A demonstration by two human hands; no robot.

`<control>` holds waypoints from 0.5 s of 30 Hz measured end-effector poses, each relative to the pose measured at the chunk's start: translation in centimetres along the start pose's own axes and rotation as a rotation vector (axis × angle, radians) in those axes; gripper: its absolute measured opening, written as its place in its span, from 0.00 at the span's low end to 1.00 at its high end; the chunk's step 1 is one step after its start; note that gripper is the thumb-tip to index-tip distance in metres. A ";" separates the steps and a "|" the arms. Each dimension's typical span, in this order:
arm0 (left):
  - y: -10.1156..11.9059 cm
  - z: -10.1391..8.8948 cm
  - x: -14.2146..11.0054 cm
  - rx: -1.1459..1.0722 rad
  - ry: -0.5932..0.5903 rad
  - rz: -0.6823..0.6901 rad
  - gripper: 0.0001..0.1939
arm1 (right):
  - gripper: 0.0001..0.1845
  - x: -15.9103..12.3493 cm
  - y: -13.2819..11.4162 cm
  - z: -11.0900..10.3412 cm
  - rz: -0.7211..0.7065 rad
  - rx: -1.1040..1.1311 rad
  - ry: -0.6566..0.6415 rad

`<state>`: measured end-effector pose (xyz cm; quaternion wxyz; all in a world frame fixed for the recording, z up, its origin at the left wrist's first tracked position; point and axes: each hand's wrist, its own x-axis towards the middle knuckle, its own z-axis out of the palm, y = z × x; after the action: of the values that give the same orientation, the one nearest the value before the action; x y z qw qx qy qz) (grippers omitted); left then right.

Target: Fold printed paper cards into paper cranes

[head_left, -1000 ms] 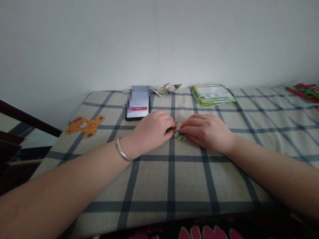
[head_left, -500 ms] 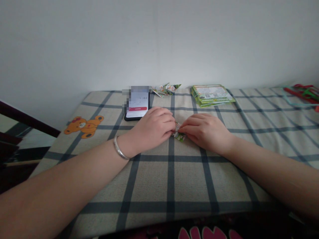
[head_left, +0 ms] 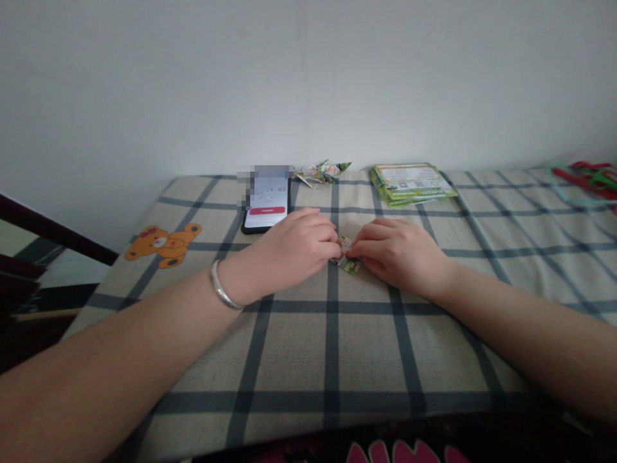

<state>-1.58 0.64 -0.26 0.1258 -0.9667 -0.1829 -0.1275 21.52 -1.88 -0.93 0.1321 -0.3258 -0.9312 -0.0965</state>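
Observation:
A small folded piece of printed paper, green and white, lies on the checked tablecloth between my hands. My left hand, with a silver bangle at the wrist, has its fingers closed on the paper's left side. From the right, my right hand pinches the other side with thumb and fingertips. Fingers cover much of the paper, so its full folded shape is hidden.
A phone showing a timer lies beyond my left hand. Folded paper pieces sit beside it, and a stack of printed sheets is farther right. Red and green items lie at the far right. A bear picture is at left.
Both hands stay at the paper with only slight finger movement. The bangle has slid a little up my left forearm. The phone's timer has gone from 1:02 to 1:03.

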 end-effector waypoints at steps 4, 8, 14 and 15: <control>0.1 -0.2 -0.1 0.011 -0.022 0.010 0.07 | 0.11 0.1 -0.2 -0.2 0.009 -0.038 -0.029; 0.5 -0.5 0.0 0.042 -0.057 0.009 0.06 | 0.10 0.2 -0.4 -0.6 0.009 -0.079 -0.051; 0.9 -1.0 0.0 0.032 -0.079 -0.026 0.08 | 0.11 0.3 -0.5 -0.8 0.024 -0.067 -0.057; 0.9 -1.0 0.0 0.029 -0.086 -0.030 0.08 | 0.11 0.3 -0.5 -0.8 0.022 -0.064 -0.057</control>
<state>-1.42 -0.49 0.53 0.1299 -0.9665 -0.2046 -0.0852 21.14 -2.28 -0.13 0.0961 -0.3427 -0.9274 -0.1156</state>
